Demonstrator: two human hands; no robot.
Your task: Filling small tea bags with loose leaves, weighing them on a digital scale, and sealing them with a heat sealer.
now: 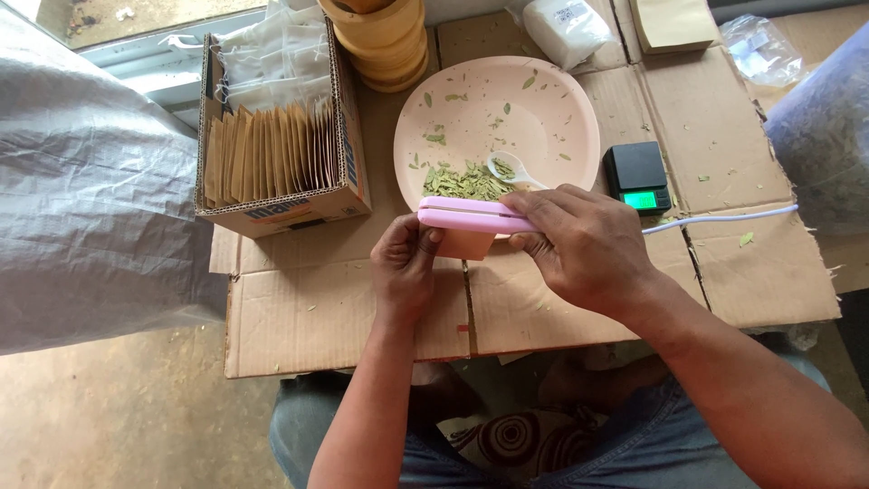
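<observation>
The right hand [584,249] presses its grip closed over a pink bar-shaped sealer [471,215]. The left hand [405,267] pinches a small brown pouch [466,244] clamped under the sealer. Both are above flattened cardboard [344,317]. Just beyond is a pink plate [552,109] of dried green leaves [463,184] and a white spoon [509,169]; a black scale [636,172] sits to the right.

Cardboard box [272,210] of brown paper packets [262,154] upper left; black scale's green screen [644,198] right of plate.
</observation>
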